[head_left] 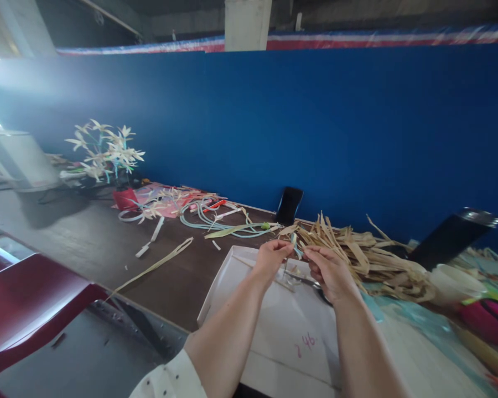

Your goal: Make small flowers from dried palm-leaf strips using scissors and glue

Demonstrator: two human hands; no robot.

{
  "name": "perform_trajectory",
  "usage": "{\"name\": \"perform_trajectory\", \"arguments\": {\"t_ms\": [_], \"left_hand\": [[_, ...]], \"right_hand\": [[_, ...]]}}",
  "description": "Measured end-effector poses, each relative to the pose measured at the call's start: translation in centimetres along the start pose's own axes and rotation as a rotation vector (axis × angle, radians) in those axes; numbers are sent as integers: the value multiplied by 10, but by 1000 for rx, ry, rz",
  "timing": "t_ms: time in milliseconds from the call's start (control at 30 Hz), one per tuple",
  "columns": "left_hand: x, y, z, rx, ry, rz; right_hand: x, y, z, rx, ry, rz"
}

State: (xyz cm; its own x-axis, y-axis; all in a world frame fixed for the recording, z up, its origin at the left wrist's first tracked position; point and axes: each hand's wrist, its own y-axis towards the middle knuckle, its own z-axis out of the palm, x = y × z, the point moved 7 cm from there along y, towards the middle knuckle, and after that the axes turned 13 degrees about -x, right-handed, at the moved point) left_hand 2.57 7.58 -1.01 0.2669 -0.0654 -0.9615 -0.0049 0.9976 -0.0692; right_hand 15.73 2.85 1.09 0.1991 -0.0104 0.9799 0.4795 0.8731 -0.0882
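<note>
Two bare hands meet above one white board (274, 326) on the table. The left hand (271, 257) and the right hand (330, 271) both pinch, with narrow fingers, one small pale leaf strip (294, 243) between them. One pair of scissors (307, 283) lies on the board, just under the right hand. One heap of dried leaves (369, 257) lies just behind. One black phone (289, 205) leans on the blue wall. One bouquet of woven flowers (105, 149) stands far left, one red chair (33, 309) beside the table.
</note>
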Motion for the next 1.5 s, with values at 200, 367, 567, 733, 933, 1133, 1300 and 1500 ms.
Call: {"name": "perform_trajectory", "arguments": {"t_ms": [200, 367, 567, 733, 933, 1133, 1300, 1500], "left_hand": [[1, 3, -2, -29, 6, 45], [1, 4, -1, -30, 13, 75], [1, 5, -2, -30, 53, 81], [1, 2, 2, 6, 56, 51], [-5, -3, 7, 58, 84, 92], [-7, -4, 7, 51, 56, 124], [-7, -3, 8, 60, 82, 157], [-7, -4, 8, 77, 118, 136]], "right_hand": [[-1, 0, 0, -13, -100, -43], [-2, -1, 4, 31, -113, -56], [-2, -3, 6, 60, -70, -39], [1, -4, 5, 52, -19, -26], [1, -3, 5, 38, 61, -14], [-2, -5, 11, 96, 135, 29], [-6, -5, 14, 110, 102, 34], [-7, -1, 9, 14, 49, 7]]}}
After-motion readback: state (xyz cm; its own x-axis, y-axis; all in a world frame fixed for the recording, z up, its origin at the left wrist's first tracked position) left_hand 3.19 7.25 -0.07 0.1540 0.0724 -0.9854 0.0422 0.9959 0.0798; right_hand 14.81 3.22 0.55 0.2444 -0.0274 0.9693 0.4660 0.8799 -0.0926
